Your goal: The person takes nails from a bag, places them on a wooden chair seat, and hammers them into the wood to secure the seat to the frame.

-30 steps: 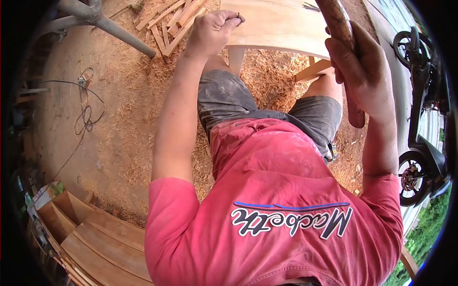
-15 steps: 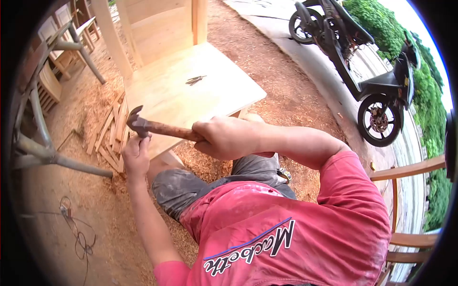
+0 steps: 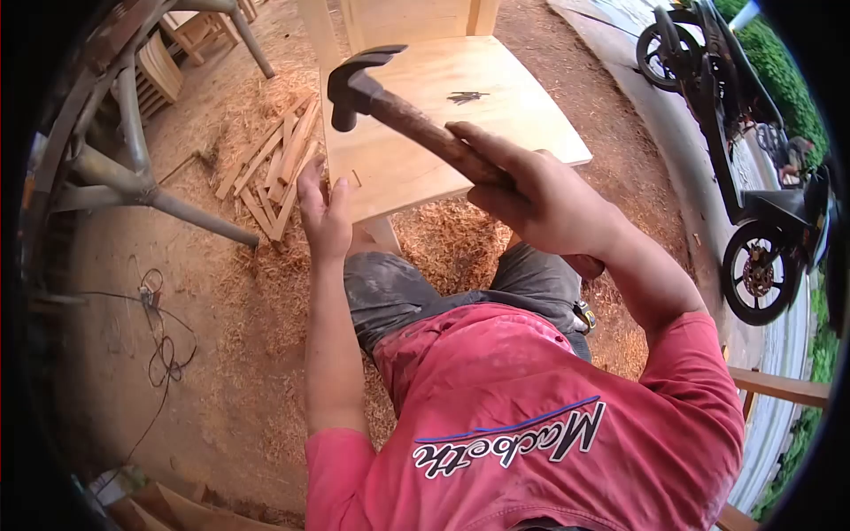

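My right hand (image 3: 544,199) grips the wooden handle of a claw hammer (image 3: 425,137). The hammer's dark metal head is raised over the near left part of a pale wooden chair seat (image 3: 425,88). My left hand (image 3: 325,212) is at the seat's left edge, thumb and fingers apart, with nothing seen in it. Close to its thumb, a nail (image 3: 357,178) sticks up from the seat near the corner. Farther back on the seat lies a small pile of loose nails (image 3: 467,96).
Wood strips (image 3: 274,168) lie heaped on the shavings at left, beside a metal-pole frame (image 3: 133,177). A cable (image 3: 164,350) is coiled on the ground. At right stands a motorcycle (image 3: 753,203). The chair's backrest (image 3: 416,19) rises at the seat's far side.
The hammer has lifted off the spot by my left fingers and moved up. My left hand has let go of the nail and opened. The view has shifted to the left.
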A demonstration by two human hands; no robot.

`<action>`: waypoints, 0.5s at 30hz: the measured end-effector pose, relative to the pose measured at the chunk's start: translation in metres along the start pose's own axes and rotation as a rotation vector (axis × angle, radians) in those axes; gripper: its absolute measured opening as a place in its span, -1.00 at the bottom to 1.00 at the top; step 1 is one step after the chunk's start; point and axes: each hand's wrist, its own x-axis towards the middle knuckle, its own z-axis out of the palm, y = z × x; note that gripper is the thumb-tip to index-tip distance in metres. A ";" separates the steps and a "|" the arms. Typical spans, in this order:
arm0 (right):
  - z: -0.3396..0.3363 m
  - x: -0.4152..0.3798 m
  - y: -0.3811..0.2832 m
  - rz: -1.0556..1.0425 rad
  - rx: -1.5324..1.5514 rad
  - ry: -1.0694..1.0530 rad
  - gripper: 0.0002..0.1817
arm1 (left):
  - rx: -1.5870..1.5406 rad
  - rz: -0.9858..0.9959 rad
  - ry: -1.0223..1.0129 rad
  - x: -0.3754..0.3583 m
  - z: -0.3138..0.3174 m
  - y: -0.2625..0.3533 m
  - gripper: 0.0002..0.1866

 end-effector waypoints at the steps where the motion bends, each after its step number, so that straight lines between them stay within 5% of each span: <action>1: 0.000 -0.001 -0.001 -0.022 0.040 0.027 -0.30 | -0.061 -0.222 0.167 0.000 0.001 -0.015 -0.54; 2: 0.007 0.000 0.010 -0.127 0.102 0.099 -0.28 | -0.124 -0.459 0.083 0.003 0.000 0.006 -0.46; 5: 0.003 0.004 0.010 -0.040 0.106 -0.011 -0.25 | -0.345 -0.538 0.158 -0.002 0.010 0.012 -0.44; 12: 0.007 0.005 -0.010 0.121 0.062 -0.098 -0.29 | -0.068 -0.439 0.326 -0.014 0.014 -0.008 -0.48; 15: 0.020 0.012 0.000 -0.130 0.098 0.038 -0.32 | 0.039 -0.268 0.324 -0.013 0.008 -0.031 -0.48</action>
